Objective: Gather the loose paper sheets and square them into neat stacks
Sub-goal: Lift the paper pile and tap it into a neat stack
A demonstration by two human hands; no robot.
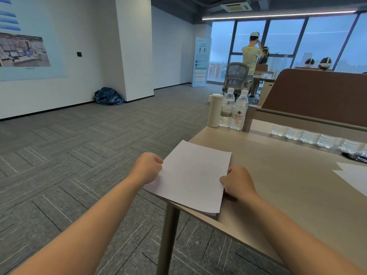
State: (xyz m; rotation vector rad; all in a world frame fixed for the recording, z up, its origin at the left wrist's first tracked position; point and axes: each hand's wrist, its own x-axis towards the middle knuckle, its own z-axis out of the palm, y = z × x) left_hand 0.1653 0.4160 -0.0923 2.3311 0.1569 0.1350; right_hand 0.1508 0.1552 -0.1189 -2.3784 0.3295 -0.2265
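Note:
A stack of white paper sheets (193, 175) lies at the near left corner of the beige table (278, 175), its left part hanging over the table's edge. My left hand (148, 167) grips the stack's left edge with curled fingers. Its right edge is held by my right hand (237, 182), fingers curled against the sheets. More loose white sheets (352, 177) lie at the table's right side, cut off by the frame.
Two water bottles (234, 110) and a cream cylinder (215, 110) stand at the table's far left corner. A row of lying bottles (317, 138) runs along the brown divider (317, 92). Carpeted floor spreads to the left; people stand and sit by the far windows.

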